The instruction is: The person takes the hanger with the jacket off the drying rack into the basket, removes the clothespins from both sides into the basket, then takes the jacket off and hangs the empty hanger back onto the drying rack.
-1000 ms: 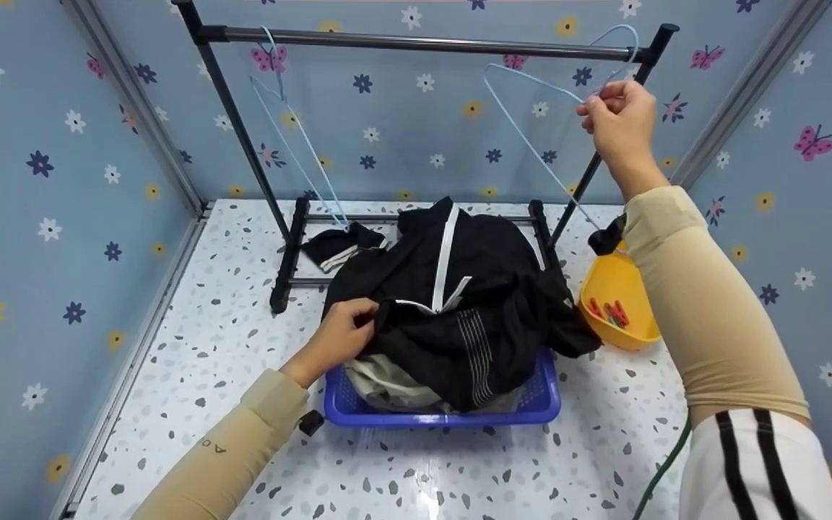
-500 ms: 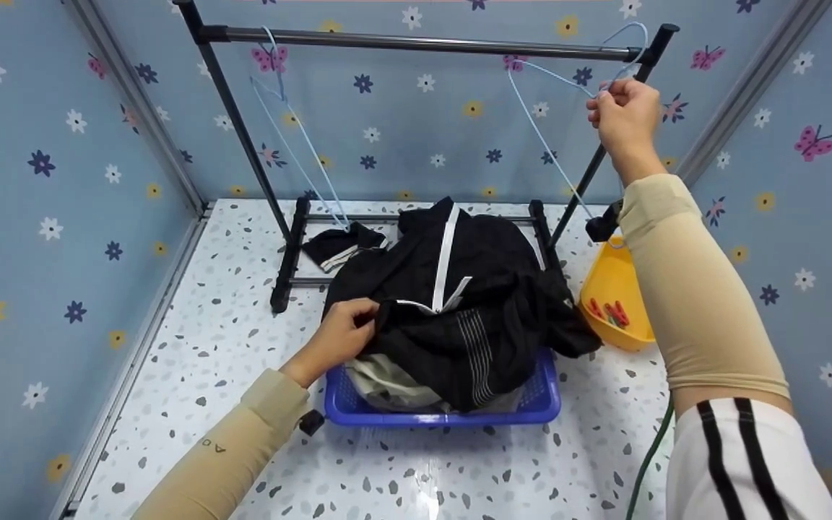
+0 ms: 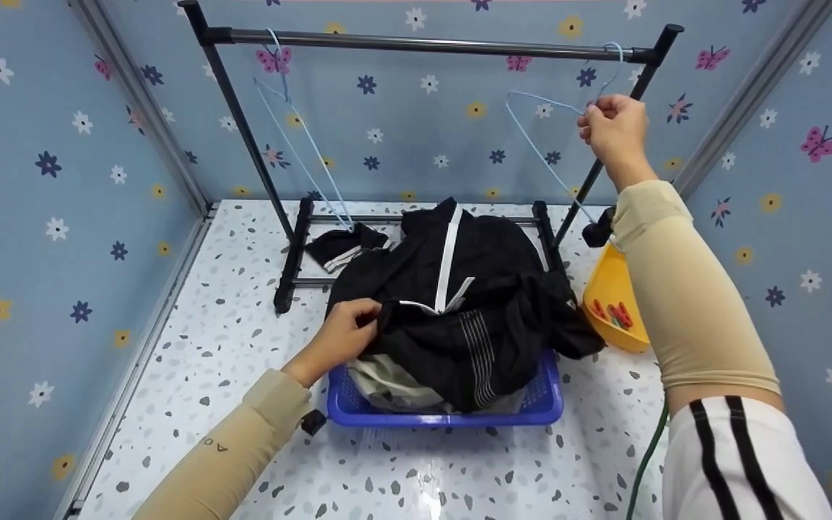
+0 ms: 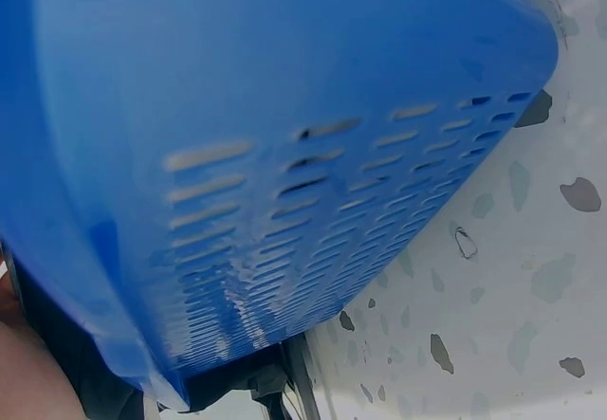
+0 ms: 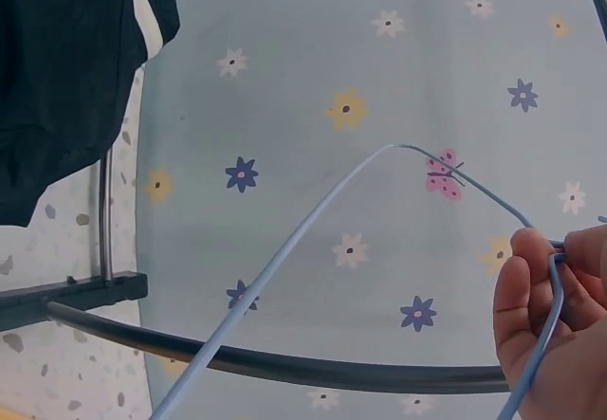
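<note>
My right hand [image 3: 614, 130] pinches the neck of a light blue wire hanger [image 3: 542, 150], whose hook is at the right end of the rack's top bar [image 3: 423, 45]. The right wrist view shows finger and thumb on the hanger's twisted wire [image 5: 555, 292]. Down at the basket, my left hand [image 3: 347, 328] grips the edge of a black jacket [image 3: 492, 249] with a white zipper. That jacket lies heaped over a blue plastic basket [image 3: 445, 419]. In the left wrist view the basket's slotted side [image 4: 285, 50] fills most of the frame.
A second blue hanger [image 3: 308, 148] hangs at the bar's left end. Beyond the basket stand the rack's black feet [image 3: 286, 278]. At right sits a yellow tub [image 3: 622, 332] with red clothespins [image 3: 611, 315]. Patterned walls [image 3: 48, 260] close in the sides.
My right hand has lowered slightly, and the hanger's hook has come down with it to the bar. The left hand stays on the jacket.
</note>
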`<state>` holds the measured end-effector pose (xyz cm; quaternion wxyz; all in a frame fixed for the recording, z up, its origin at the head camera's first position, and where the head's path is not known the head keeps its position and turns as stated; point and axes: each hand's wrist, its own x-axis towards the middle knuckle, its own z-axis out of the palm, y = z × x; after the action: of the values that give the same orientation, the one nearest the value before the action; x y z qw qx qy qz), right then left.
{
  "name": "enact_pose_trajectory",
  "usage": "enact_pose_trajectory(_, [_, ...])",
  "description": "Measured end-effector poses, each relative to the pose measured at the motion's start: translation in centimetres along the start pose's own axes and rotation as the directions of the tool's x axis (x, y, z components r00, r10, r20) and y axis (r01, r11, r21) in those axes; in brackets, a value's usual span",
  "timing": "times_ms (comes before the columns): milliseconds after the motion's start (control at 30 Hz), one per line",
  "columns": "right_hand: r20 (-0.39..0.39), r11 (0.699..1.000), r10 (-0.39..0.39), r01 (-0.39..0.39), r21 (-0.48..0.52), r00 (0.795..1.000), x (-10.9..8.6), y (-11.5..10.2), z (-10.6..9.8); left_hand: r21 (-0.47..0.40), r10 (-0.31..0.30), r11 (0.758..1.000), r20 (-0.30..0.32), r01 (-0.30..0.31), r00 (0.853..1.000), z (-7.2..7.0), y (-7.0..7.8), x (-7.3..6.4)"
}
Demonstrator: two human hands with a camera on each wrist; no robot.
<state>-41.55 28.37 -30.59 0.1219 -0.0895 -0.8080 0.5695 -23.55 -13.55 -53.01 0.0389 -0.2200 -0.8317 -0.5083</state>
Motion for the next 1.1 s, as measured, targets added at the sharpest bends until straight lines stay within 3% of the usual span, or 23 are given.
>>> enact_pose_trajectory(333, [0.015, 0.994, -0.035, 0.036, -0.099, 0.999, -0.1, 1.3, -0.2, -0.016, -0.020, 1.000, 0.002, 0.020, 1.000, 0.0, 0.3, 0.1])
enact_pose_trajectory(567, [0.025, 0.995, -0.043, 0.045, -0.092, 0.999, -0.3, 3.0, -1.3, -0.030, -0.032, 0.999, -0.004, 0.031, 0.999, -0.4, 0.4, 0.2])
enact_pose_trajectory(933, [-0.016, 0.977, -0.148, 0.144, -0.159, 0.989, -3.0, 3.8, -2.3, -0.077, -0.083, 0.994, -0.013, 0.081, 0.996, -1.3, 1.1, 0.3])
enact_pose_trajectory(1100, [-0.002, 0.967, -0.196, 0.193, -0.168, 0.981, -4.6, 4.1, -2.5, -0.097, -0.064, 0.993, 0.033, 0.067, 0.997, -1.8, 1.6, 0.4])
